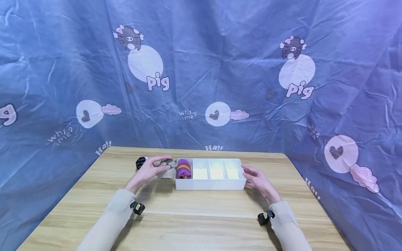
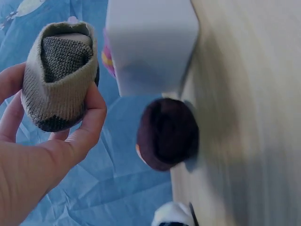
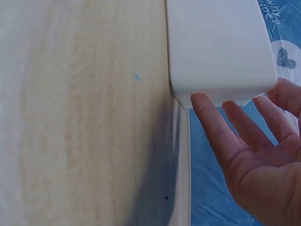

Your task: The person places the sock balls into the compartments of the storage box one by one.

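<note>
My left hand (image 1: 150,171) pinches a rolled beige-and-grey sock (image 1: 170,171) between thumb and fingers. In the left wrist view the rolled sock (image 2: 61,101) is held above the table, beside the left end of the white divided box (image 1: 210,184). A purple rolled sock (image 1: 184,169) with orange stripes lies in the box's leftmost compartment. At the box's right end, my right hand (image 1: 258,182) touches the wall with fingers fairly straight (image 3: 214,125) and its thumb near the upper edge.
A dark brown rolled sock (image 2: 162,134) sits on the table left of the box, hidden in the head view. Farther left is a black rolled sock with white lines (image 1: 140,162). The wooden table (image 1: 201,223) meets a blue printed curtain (image 1: 194,69) behind.
</note>
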Demonstrator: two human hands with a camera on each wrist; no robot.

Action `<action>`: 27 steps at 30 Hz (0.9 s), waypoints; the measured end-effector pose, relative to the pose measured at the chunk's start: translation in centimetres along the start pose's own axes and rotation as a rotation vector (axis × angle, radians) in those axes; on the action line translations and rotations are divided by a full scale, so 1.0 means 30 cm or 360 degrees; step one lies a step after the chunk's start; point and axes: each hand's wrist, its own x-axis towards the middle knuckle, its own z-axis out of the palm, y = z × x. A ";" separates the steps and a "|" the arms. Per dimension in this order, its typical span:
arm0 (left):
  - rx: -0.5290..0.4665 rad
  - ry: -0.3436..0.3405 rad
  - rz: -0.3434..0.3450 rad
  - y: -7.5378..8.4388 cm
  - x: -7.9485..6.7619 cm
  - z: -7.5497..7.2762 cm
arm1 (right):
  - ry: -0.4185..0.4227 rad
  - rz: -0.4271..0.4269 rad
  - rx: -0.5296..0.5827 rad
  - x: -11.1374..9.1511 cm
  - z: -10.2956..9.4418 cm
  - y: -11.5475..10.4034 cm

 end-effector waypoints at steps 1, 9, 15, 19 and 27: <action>-0.0014 -0.0007 0.0007 0.007 0.005 0.007 | -0.0005 -0.0006 -0.0003 -0.001 0.000 -0.001; -0.0112 -0.0007 0.0115 0.034 0.044 0.069 | 0.0005 0.0013 0.0015 -0.004 0.003 -0.005; -0.0147 0.0029 0.0152 0.030 0.063 0.107 | -0.0006 -0.0001 0.0016 -0.002 0.002 -0.007; -0.0134 0.0055 0.0178 0.030 0.079 0.137 | -0.0001 -0.0003 0.0007 0.001 0.000 -0.006; -0.0077 0.0125 0.0136 0.030 0.119 0.220 | -0.0010 -0.0008 0.0012 0.003 -0.007 0.002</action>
